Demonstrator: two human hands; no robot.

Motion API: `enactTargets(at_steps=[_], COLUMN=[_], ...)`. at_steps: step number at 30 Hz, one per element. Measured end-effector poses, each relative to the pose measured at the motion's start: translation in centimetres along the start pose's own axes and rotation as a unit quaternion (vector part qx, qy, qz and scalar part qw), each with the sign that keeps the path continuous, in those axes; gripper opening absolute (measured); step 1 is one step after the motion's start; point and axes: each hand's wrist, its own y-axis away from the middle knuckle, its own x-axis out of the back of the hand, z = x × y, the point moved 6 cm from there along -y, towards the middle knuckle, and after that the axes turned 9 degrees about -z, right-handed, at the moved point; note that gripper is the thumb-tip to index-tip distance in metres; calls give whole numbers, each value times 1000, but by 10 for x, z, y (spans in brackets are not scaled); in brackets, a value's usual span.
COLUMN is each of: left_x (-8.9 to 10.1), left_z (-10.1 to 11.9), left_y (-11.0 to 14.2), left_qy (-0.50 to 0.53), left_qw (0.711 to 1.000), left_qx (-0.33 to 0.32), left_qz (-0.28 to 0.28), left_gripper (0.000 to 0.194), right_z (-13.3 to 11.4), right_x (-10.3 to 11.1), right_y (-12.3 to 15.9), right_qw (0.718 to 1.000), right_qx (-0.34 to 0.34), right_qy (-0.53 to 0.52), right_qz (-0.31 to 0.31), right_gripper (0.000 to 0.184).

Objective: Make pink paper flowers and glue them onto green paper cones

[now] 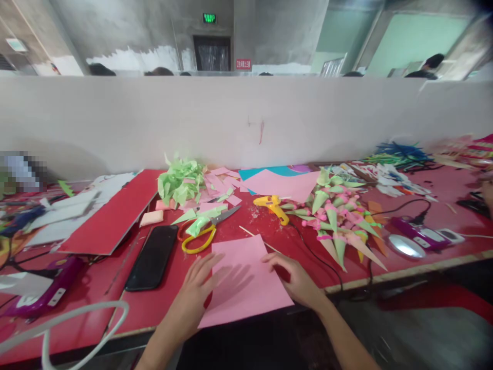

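Note:
A pink paper sheet (246, 282) lies at the table's front edge, its lower part reaching over the edge. My left hand (198, 285) is open at the sheet's left side, its slightly blurred fingers stretched over the paper. At the right edge, my right hand (295, 277) has bent fingers, apart from the thumb, with fingertips at the paper. Behind the sheet are yellow-handled scissors (200, 241) and a yellow glue gun (272, 206). A thin stick (246, 231) lies just beyond the sheet's top edge. A black phone (151, 258) rests left of my left hand.
Green and pink paper cones (335, 216) are heaped at the right, near a purple power strip (421, 234). Green paper scraps (181, 180) and a red board (115, 213) lie at the left. A white partition (215, 118) closes the table's back. Cords cross the right side.

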Motion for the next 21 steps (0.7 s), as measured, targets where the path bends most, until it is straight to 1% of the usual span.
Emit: enactTargets(at_steps=[2,3,5,7,9,10,12,13,14,15,17,19,21], left_x=[-16,-22,-24,-21,-18,-18,-21,-22,-23,-26,-30,-30,-27], left_z=[4,5,6,9,12,13,10,3,-5,-14,-27,-32,-31], left_y=[2,4,4,4,2,1,-1,-3,-4,-4,-4,-5,-7], left_qy=[1,5,20,35,59,73,99,104,105,101,96,85,56], left_qw=[992,985,981,982,983,982,982,982,981,975,962,956,957], left_qx=[-26,-30,-8,9,15,16,35,70,114,168,242,277,285], left_qz=[-124,-170,-193,-185,-175,-172,-158,-138,-120,-104,-82,-50,-17], left_gripper=[56,56,56,55,51,47,35,28,27,30,42,53,58], right_z=[-2,-3,-5,-5,-4,-3,-1,0,2,3,5,7,8], right_x=[-2,-3,-3,-2,-3,-4,-4,-3,-3,-2,-4,-6,-8], right_y=[1,1,2,4,7,8,8,7,5,3,-2,-8,-14], right_qw=[997,995,989,987,987,988,993,995,996,995,989,975,951], right_qx=[-10,-8,-5,-5,2,2,-12,-25,-41,-57,-87,-122,-156], right_qy=[65,93,129,139,125,111,82,74,73,81,120,185,263], right_qz=[-31,-46,-69,-84,-106,-106,-84,-61,-36,-15,12,35,53], right_gripper=[12,16,23,26,20,17,18,20,22,23,26,29,30])
